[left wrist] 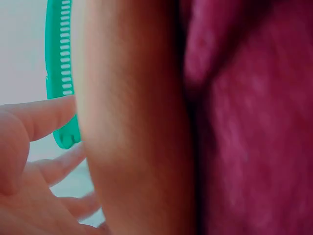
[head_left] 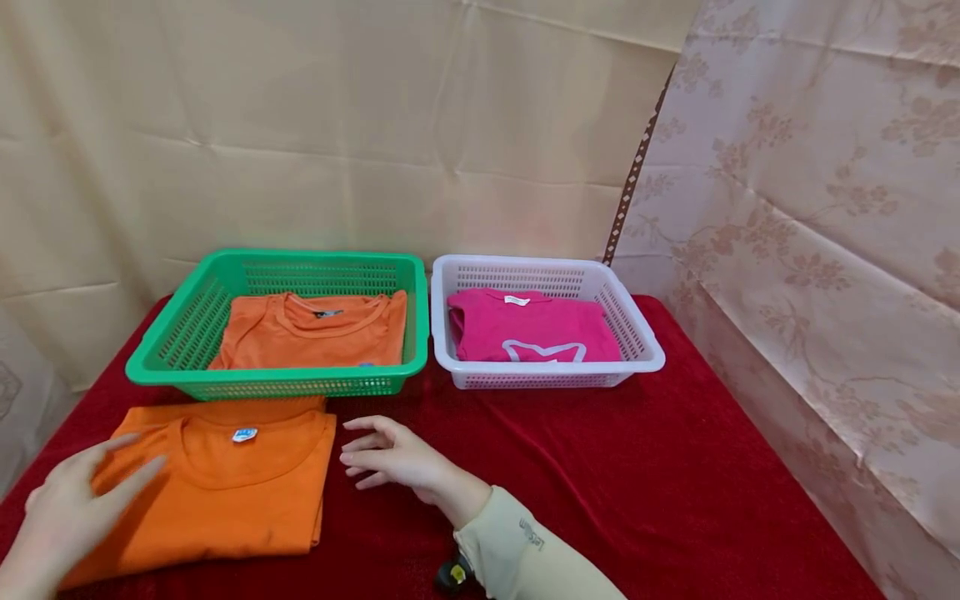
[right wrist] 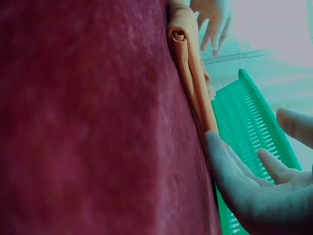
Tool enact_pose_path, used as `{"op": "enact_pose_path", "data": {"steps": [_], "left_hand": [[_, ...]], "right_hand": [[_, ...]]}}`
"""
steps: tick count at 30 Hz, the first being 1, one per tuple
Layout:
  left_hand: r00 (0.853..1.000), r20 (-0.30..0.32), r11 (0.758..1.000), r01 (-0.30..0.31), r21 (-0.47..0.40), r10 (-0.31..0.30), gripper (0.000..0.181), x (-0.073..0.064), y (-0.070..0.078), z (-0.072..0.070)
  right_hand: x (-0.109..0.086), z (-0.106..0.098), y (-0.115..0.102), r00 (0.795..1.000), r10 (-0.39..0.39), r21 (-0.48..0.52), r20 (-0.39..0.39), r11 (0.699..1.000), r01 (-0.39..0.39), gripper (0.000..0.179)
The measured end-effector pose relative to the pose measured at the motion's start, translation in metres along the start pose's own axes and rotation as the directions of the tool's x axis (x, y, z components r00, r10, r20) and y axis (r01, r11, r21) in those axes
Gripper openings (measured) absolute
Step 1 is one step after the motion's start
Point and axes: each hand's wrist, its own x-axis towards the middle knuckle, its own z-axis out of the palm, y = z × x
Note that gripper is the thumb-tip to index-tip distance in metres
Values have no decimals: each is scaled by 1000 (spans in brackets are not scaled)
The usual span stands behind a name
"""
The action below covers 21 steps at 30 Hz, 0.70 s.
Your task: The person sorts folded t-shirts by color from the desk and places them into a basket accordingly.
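A folded orange T-shirt (head_left: 247, 517) lies on the table in front of the green basket, its neckline and blue-and-white label facing up. Over its left side is my left hand (head_left: 78, 500), thumb and fingers spread; whether it touches the cloth I cannot tell. Just off the shirt's right edge, my right hand (head_left: 397, 454) holds nothing, its fingers loosely bent toward the shirt. In the left wrist view the folded edge of the shirt (left wrist: 137, 122) fills the middle, beside my fingers. The right wrist view shows the rolled fold of the shirt (right wrist: 188, 63) near my fingertips.
Behind the shirt stands a green basket (head_left: 277, 388) with a folded lighter orange T-shirt (head_left: 322, 337) inside. To its right, a white basket (head_left: 547, 367) contains a folded pink T-shirt (head_left: 540, 325) with a star outline. Dark red cloth (head_left: 637, 483) covers the table; curtains (head_left: 337, 125) hang behind.
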Motion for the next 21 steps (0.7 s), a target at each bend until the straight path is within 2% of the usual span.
{"op": "enact_pose_path", "data": {"steps": [3,8,14,21], "left_hand": [[998,29,998,52,31,-53,72,0,-6,-2],[984,97,988,141,56,-146,80,-2,-10,-4],[975,144,984,175,-11,-172,93,0,-10,-6],[960,155,968,245,-54,-234,94,9,-23,-6]], "right_hand": [[1,3,2,999,33,-3,35,999,-33,45],[2,9,2,994,87,47,62,995,-90,45],[6,21,3,989,132,148,63,979,-140,44],[10,36,3,989,144,225,41,963,-149,41]]}}
